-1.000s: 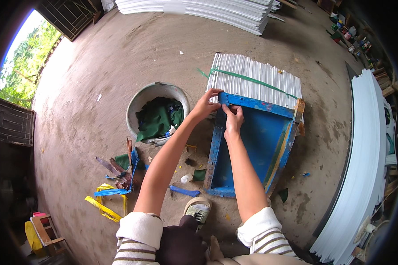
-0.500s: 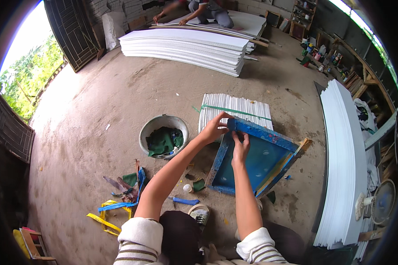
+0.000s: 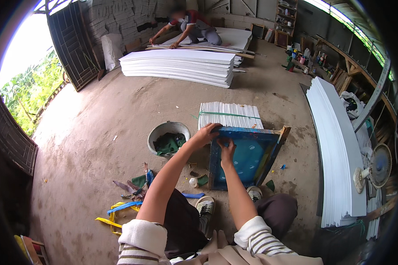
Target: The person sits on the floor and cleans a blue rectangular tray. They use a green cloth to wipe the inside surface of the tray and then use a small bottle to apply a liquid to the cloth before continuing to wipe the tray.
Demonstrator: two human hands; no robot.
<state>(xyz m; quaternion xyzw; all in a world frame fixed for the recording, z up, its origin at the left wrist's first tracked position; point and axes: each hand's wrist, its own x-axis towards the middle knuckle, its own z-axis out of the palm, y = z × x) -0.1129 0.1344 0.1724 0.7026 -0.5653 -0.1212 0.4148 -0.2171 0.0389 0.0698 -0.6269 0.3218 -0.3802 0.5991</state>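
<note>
A blue screen-printing frame (image 3: 244, 159) with a blue mesh, pale round marks on it and paint-stained wooden bars stands tilted up in front of me. My left hand (image 3: 204, 134) grips its upper left corner, fingers closed over the bar. Inside that corner, close to the left hand, my right hand (image 3: 227, 152) is against the frame with bent fingers pressed together. What these fingers hold, if anything, is hidden. Behind the frame lies a bundle of white strips (image 3: 227, 115) tied with a green band. Left of it sits a grey bucket (image 3: 151, 138) with dark green cloth (image 3: 170, 143) inside.
White sheets lie stacked at the far side (image 3: 177, 66) and along the right (image 3: 336, 159), beside a fan (image 3: 380, 165). A person (image 3: 194, 28) crouches at the back. Near my shoes are a small white bottle (image 3: 193, 182), a blue-handled tool (image 3: 193, 195) and yellow straps (image 3: 112, 218).
The frame has turned more upright and squarer to me, its top edge sinking in view. Both hands have stayed at its upper left corner. My view has tilted up and shifted.
</note>
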